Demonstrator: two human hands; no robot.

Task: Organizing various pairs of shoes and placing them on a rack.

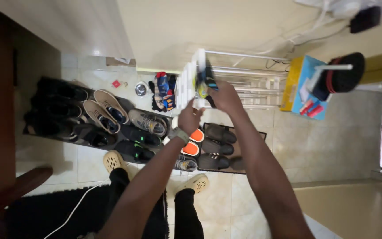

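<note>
The tiled floor [323, 132] fills the view, with rows of shoes laid out from 9 o'clock toward centre. A white tiered shoe rack [244, 82] stands at 12 o'clock, its rails mostly bare. A black mat [248, 170] just below centre carries dark slides [217, 146] and an orange pair [193, 141]. Tan sneakers [105, 108] lie at 9 o'clock among black shoes. The right hand [226, 97] is closed around a dark sports shoe with yellow-green trim [205, 79], holding it sole-on-edge against the rack's top tier. The left hand [190, 117], at 7 o'clock of the shoe, has its fingers curled near the rack's frame; contact cannot be confirmed. The shoe appears light, with a soft upper and stiffer sole; grip is best taken at the heel or midsole, not the collapsible upper.
</note>
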